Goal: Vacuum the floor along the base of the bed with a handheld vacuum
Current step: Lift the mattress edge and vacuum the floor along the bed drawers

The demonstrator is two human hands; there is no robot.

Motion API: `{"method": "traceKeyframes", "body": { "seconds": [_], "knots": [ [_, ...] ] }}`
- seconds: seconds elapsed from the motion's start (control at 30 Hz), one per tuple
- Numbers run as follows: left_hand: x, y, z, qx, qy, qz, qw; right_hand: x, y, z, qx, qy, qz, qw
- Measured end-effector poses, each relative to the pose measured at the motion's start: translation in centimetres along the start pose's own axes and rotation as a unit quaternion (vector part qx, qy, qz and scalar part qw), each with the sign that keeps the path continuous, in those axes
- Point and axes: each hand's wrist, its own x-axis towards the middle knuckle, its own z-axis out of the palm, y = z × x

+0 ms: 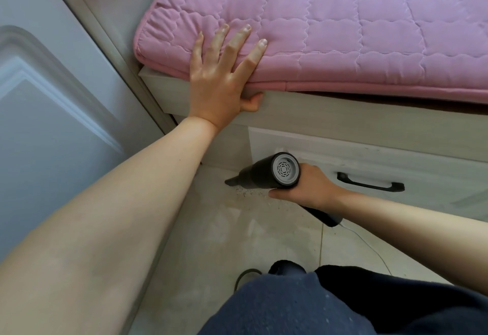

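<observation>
Head view: right hand (309, 188) grips the handheld vacuum (274, 172), its long axis pointing left, nozzle low at the bed base (343, 120). Debris (248, 191) lies on the floor (237, 229) beneath it. Left hand (224, 75) rests flat, fingers spread, on the pink mattress pad (343, 31).
</observation>
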Motion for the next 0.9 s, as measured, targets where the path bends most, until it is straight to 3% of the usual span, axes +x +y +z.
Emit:
{"method": "traceKeyframes", "body": {
  "seconds": [0.9],
  "knots": [
    [0.0, 0.3, -0.4, -0.032, -0.019, -0.027, 0.999, -4.2, 2.4, -1.3, -0.019, -0.027, 0.033, 0.999]
  ]
}}
